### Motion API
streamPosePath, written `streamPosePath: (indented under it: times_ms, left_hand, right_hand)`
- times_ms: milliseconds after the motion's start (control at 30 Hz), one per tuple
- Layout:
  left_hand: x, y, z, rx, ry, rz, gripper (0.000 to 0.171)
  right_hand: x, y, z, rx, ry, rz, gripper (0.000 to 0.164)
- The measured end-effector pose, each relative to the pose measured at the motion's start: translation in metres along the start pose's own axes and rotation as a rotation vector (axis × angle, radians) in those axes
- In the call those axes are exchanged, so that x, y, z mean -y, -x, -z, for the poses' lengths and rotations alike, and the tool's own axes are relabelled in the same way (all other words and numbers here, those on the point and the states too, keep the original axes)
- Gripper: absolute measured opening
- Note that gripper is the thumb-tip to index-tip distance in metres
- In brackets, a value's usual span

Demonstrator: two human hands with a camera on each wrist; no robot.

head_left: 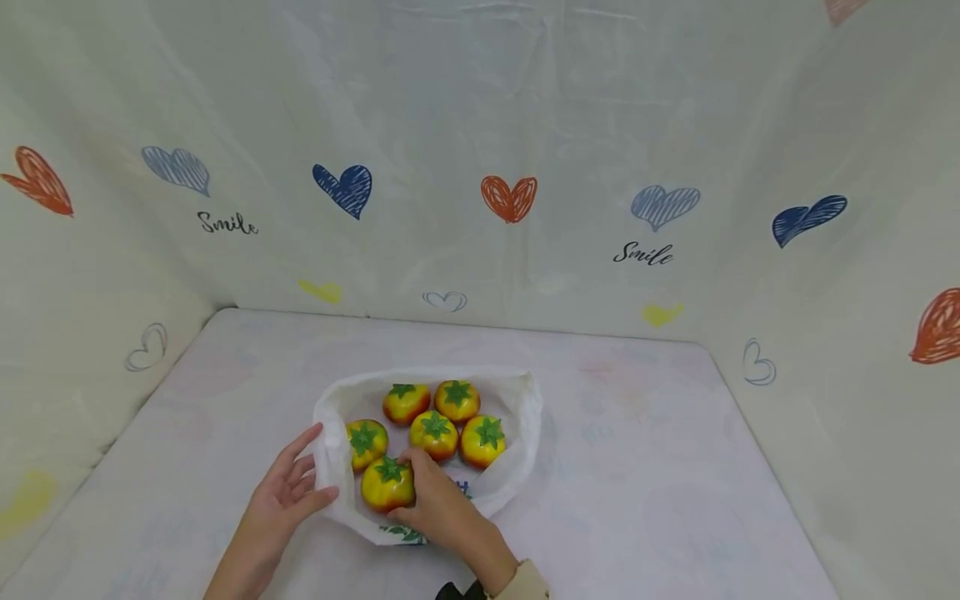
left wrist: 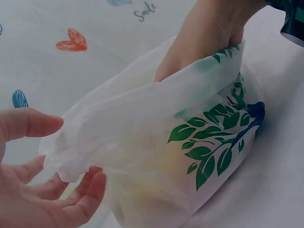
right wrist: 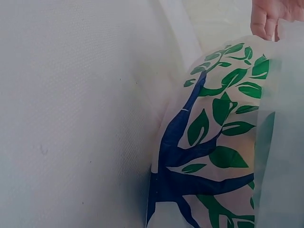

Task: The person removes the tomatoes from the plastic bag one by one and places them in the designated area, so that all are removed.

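A white bag [head_left: 528, 417] printed with green leaves and a blue tree trunk [right wrist: 173, 147] lies with its mouth spread. Inside are several yellow-and-red tomatoes [head_left: 433, 435] with green star-shaped tops. My right hand [head_left: 442, 504] reaches in over the near rim and grips the nearest tomato [head_left: 386, 487] from its right side, thumb and forefinger around it. At the left end of the bag, my left hand [head_left: 283, 496] touches the rim with thumb and fingers spread apart. In the left wrist view, some of its fingertips are hidden behind the bag, and the right hand's fingers are out of sight inside it.
The bag stands on a table with a pale cloth [head_left: 637, 467]. Pale sheets [head_left: 570, 108] printed with hearts and the word Smile hang behind the table and at both sides. A dark device [head_left: 461, 590] sits at my right wrist, beside a beige cuff [head_left: 521, 582].
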State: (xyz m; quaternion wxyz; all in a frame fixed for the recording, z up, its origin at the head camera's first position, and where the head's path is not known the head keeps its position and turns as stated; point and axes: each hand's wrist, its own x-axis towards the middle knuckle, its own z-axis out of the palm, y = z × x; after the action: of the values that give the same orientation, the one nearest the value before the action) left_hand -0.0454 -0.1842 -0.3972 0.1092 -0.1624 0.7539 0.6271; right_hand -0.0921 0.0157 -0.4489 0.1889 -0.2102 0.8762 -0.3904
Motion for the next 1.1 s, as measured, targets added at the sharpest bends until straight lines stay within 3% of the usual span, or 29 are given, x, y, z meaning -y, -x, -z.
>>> streamPosePath:
  times_ms: [400, 1100]
  left_hand:
    - [0.0, -0.001, -0.001, 0.021, 0.004, -0.005, 0.083]
    - [0.0, -0.001, 0.002, 0.021, -0.03, -0.011, 0.085]
  right_hand:
    - [0.0, 0.003, 0.001, -0.037, -0.01, 0.013, 0.056]
    - [0.005, 0.031, 0.026, -0.131, -0.118, 0.091, 0.059]
